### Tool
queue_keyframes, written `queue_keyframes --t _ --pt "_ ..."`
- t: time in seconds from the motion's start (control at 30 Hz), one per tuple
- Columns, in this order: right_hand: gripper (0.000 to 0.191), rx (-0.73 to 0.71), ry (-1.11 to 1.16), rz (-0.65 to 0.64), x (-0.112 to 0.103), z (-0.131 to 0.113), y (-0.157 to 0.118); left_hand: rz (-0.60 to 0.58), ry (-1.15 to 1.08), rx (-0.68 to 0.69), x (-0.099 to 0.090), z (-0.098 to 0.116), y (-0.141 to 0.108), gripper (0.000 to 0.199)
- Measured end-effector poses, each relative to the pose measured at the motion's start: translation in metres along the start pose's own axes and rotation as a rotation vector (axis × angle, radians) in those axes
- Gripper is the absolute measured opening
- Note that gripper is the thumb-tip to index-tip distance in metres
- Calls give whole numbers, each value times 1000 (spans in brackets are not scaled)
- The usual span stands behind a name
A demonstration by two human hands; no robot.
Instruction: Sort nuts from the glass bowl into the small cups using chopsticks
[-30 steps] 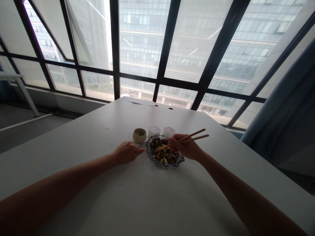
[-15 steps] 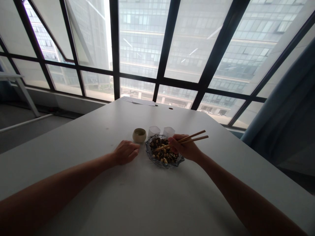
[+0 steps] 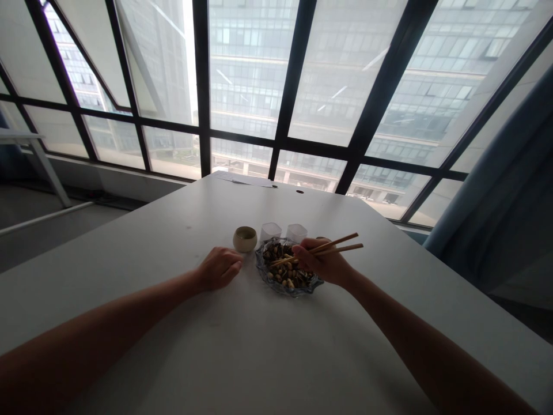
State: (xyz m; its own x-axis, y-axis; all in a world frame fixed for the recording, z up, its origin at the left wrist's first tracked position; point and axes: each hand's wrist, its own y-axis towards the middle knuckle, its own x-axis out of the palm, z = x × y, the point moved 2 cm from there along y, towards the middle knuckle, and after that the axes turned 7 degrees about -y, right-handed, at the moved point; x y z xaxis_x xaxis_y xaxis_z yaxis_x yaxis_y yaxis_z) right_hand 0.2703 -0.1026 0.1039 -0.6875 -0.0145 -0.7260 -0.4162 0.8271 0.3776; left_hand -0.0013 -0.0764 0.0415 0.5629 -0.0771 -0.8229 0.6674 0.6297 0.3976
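My right hand (image 3: 324,262) is closed around a pair of wooden chopsticks (image 3: 339,245). Their tips reach down among the peanuts and dark striped seeds (image 3: 288,278) in a scalloped glass bowl (image 3: 266,282); whether they pinch a nut is too small to tell. My left hand (image 3: 219,268) rests on the table to the left of the bowl, fingers curled in, with nothing visible in them. Just beyond it stands a small beige cup (image 3: 245,240), apart from the bowl.
Two clear plastic cups (image 3: 271,230) (image 3: 297,231) stand right behind the bowl. Part of a round rim (image 3: 323,238) shows behind my right hand, mostly hidden. Papers (image 3: 242,180) lie at the far end of the white table (image 3: 207,357). A blue curtain (image 3: 496,190) hangs at right.
My right hand has shifted slightly left, and the rear ends of the chopsticks have dipped a little. The left hand stays nearly where it was.
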Motion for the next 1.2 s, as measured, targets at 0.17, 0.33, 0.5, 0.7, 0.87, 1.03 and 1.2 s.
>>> queue_keyframes --t 0.17,0.33,0.5,0.7,0.87,1.03,1.2 --pt "47 -26 -19 -8 0 -3 0 -1 -89 -29 1 0 0 33" --pt "47 -74 -25 -15 1 -2 -2 -30 -108 24 4 0 1 33" --pt "44 -117 -58 24 -1 -1 -2 -51 -98 83 6 -3 1 32" --pt "47 -102 -81 20 -2 -3 -2 -27 -72 104 8 -3 2 30" --pt "45 -103 -84 -23 1 -4 -2 -17 -60 105 6 0 2 30" --pt "42 -171 -180 -32 3 -8 -3 -14 -44 108 5 1 2 31" --pt "41 -234 -198 -24 6 -9 -3 -16 -45 113 7 -1 2 31"
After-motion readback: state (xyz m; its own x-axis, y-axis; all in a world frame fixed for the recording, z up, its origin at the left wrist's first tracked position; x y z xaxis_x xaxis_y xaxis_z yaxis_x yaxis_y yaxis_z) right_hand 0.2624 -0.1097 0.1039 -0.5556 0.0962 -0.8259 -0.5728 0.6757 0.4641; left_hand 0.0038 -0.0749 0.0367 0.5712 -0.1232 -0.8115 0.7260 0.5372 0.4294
